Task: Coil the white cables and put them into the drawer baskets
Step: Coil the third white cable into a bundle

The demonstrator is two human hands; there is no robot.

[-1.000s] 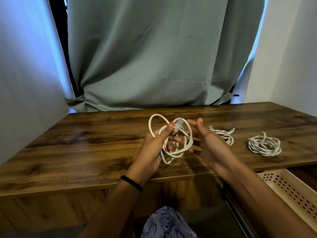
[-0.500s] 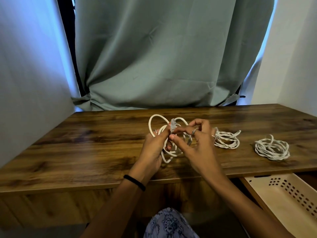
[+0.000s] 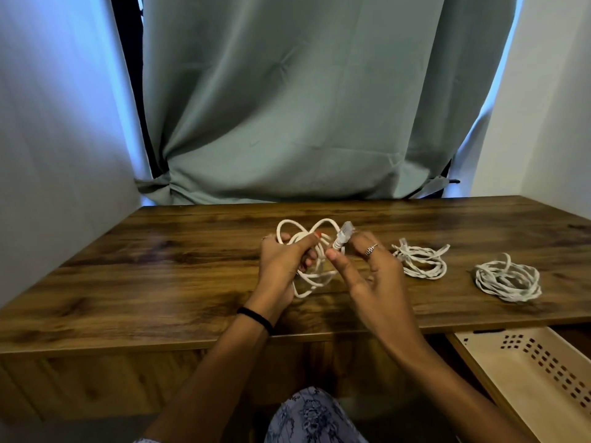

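Our left hand (image 3: 281, 260) grips the cable (image 3: 315, 276) loops so they do not spring apart. Our right hand (image 3: 367, 273) fingers (image 3: 332, 255) pinch its plug (image 3: 343, 235), probably to tuck this end.

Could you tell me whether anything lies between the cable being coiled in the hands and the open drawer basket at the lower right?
Nothing visible blocks it. The held cable, gripped by the left hand and right hand, is above the table. Two coiled cables lie rightward on the tabletop, and the basket sits open below the edge.
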